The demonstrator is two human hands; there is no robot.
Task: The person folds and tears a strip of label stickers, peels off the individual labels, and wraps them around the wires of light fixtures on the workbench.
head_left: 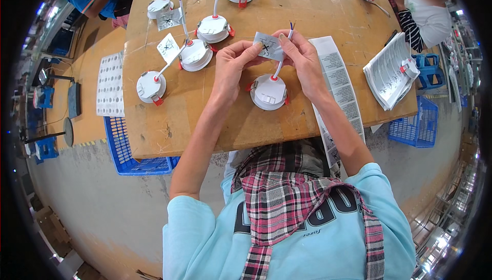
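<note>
A round white downlight with red spring clips lies back-up on the table in front of me. Its white cable rises from a red fitting up between my hands. A silver printed label sits at the cable, with bare wire ends showing above. My left hand pinches the label's left side between thumb and fingers. At its right edge, my right hand is closed with the thumb on the label by the cable; its fingers behind are partly hidden. Left of my hands, a labelled downlight lies on the table.
A long printed label strip runs under my right forearm and over the table's edge. Stacked label sheets lie at right, a small clipped part on top. Several downlights fill the far left. Blue baskets stand below. Two people sit across the table.
</note>
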